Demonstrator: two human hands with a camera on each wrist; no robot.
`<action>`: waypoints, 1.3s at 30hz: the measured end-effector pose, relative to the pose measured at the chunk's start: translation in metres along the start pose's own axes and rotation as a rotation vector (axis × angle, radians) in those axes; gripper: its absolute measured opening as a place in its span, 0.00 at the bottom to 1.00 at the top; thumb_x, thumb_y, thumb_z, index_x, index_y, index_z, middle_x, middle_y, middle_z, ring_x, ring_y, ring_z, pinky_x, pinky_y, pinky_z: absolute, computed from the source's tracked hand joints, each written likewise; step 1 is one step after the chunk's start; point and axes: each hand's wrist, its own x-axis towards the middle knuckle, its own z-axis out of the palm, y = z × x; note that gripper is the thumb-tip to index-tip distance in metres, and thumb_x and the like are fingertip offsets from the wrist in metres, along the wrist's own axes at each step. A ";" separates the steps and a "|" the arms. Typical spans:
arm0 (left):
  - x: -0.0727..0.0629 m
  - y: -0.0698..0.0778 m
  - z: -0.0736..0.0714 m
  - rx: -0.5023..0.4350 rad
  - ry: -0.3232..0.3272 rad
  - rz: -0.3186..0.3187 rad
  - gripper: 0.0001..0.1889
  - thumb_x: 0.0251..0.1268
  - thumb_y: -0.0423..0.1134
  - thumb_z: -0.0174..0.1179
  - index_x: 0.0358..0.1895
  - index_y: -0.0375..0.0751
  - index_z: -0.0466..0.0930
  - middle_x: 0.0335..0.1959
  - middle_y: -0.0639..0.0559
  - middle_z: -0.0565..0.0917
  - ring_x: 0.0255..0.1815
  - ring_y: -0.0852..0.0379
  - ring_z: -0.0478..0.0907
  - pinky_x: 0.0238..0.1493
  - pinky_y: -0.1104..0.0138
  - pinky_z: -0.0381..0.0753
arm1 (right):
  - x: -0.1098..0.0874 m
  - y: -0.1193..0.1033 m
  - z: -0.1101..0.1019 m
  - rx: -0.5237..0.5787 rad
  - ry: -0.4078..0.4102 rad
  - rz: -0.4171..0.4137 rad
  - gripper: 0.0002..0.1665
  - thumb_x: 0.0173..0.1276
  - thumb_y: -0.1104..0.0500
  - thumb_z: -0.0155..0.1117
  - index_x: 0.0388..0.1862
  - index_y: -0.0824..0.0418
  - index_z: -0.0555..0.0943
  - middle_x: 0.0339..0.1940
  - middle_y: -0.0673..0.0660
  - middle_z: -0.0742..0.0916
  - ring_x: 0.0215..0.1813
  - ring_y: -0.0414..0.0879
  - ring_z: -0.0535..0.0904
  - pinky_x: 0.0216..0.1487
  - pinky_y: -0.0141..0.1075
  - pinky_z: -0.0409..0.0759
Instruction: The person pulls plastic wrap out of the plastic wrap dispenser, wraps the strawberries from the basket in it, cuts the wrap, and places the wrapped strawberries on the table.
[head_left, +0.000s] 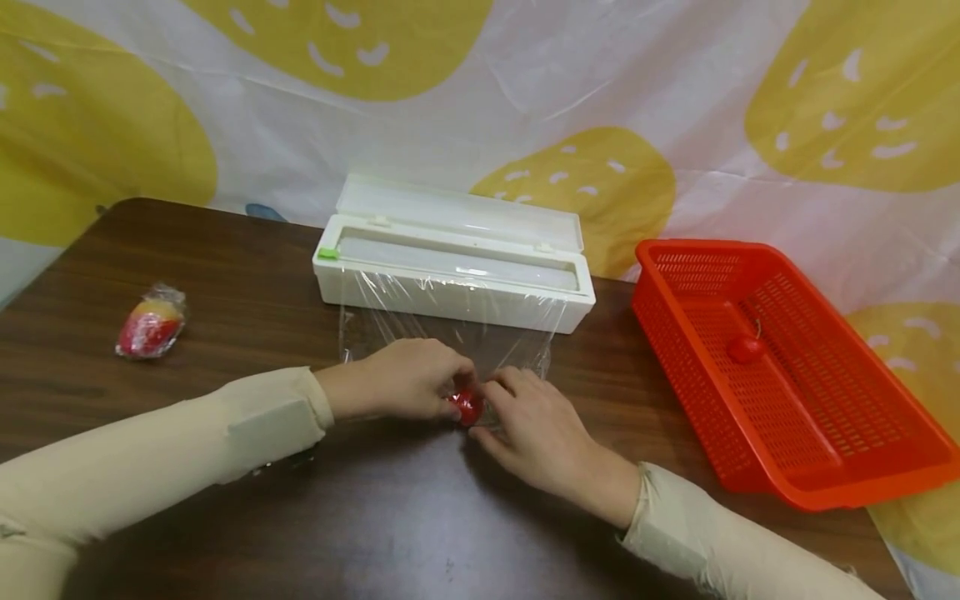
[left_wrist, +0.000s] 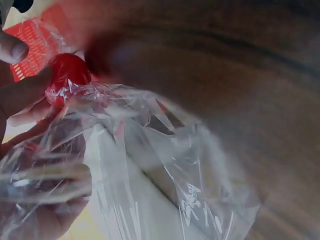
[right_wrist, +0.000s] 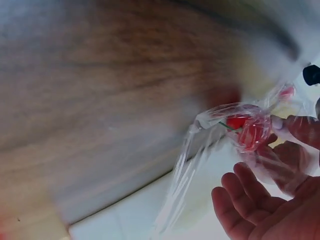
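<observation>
A shiny red cherry (head_left: 467, 407), its green stem showing in the right wrist view, is wrapped in clear cling film. My left hand (head_left: 408, 379) pinches the cherry from its left side. Over on the right, my right hand (head_left: 536, 429) is beside it, thumb and index finger apart, fingertips at the film's edge. Sheer cling film (left_wrist: 190, 170) stretches from the white dispenser box (head_left: 330, 279) down to my hands. In the right wrist view, the right fingers (right_wrist: 242, 192) extend loosely below the wrapped cherry.
The dispenser's lid (head_left: 465, 208) is raised at the back, against a fruit-patterned cloth (head_left: 420, 125). A red plastic basket (head_left: 675, 367) with another cherry (head_left: 746, 348) inside stands on the right. A red-and-yellow fruit (head_left: 152, 323) wrapped in film lies at the left of the brown table (head_left: 375, 533).
</observation>
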 end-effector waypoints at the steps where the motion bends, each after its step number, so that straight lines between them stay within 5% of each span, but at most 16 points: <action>1: 0.000 0.000 0.000 -0.004 -0.001 0.001 0.10 0.50 0.46 0.69 0.37 0.52 0.82 0.30 0.61 0.84 0.31 0.62 0.79 0.35 0.63 0.79 | 0.001 0.000 0.000 0.007 0.001 0.002 0.19 0.54 0.49 0.71 0.42 0.55 0.80 0.42 0.51 0.83 0.44 0.47 0.78 0.45 0.40 0.79; 10: 0.005 -0.003 -0.004 -0.012 -0.010 0.008 0.13 0.51 0.47 0.69 0.41 0.50 0.86 0.37 0.53 0.82 0.39 0.55 0.79 0.42 0.61 0.79 | 0.004 -0.007 0.001 -0.013 0.041 -0.010 0.18 0.54 0.48 0.71 0.43 0.54 0.82 0.41 0.49 0.83 0.44 0.47 0.78 0.46 0.40 0.76; 19: 0.009 -0.009 -0.008 -0.105 -0.104 -0.052 0.10 0.61 0.43 0.60 0.43 0.48 0.85 0.37 0.53 0.86 0.35 0.59 0.78 0.45 0.61 0.80 | 0.019 -0.003 0.008 -0.052 -0.041 0.034 0.26 0.51 0.47 0.74 0.47 0.56 0.80 0.42 0.50 0.84 0.45 0.48 0.78 0.43 0.40 0.76; 26: 0.010 -0.009 -0.003 -0.046 0.030 -0.174 0.15 0.60 0.47 0.62 0.49 0.49 0.82 0.42 0.52 0.86 0.40 0.55 0.81 0.39 0.59 0.81 | 0.029 0.005 0.013 -0.021 -0.098 0.086 0.30 0.46 0.48 0.78 0.47 0.58 0.80 0.39 0.52 0.83 0.43 0.50 0.79 0.41 0.43 0.78; 30: 0.011 -0.008 0.000 -0.031 0.112 -0.188 0.14 0.57 0.45 0.65 0.47 0.50 0.81 0.43 0.53 0.85 0.42 0.56 0.81 0.39 0.59 0.81 | 0.035 0.011 0.016 -0.004 -0.138 0.122 0.30 0.46 0.49 0.78 0.46 0.60 0.80 0.38 0.54 0.84 0.43 0.52 0.80 0.42 0.45 0.79; 36: 0.011 -0.007 0.002 -0.059 0.106 -0.192 0.27 0.51 0.49 0.70 0.54 0.48 0.74 0.46 0.52 0.85 0.45 0.54 0.82 0.41 0.58 0.81 | 0.041 0.020 0.017 0.077 -0.163 0.251 0.29 0.48 0.48 0.77 0.43 0.59 0.74 0.27 0.54 0.84 0.32 0.49 0.81 0.31 0.43 0.78; 39: 0.013 -0.008 0.003 -0.018 0.089 -0.186 0.25 0.49 0.52 0.71 0.49 0.50 0.75 0.40 0.54 0.85 0.40 0.55 0.82 0.35 0.60 0.80 | 0.041 0.023 0.015 0.117 -0.155 0.259 0.26 0.51 0.48 0.75 0.44 0.57 0.76 0.29 0.53 0.84 0.34 0.47 0.80 0.32 0.41 0.77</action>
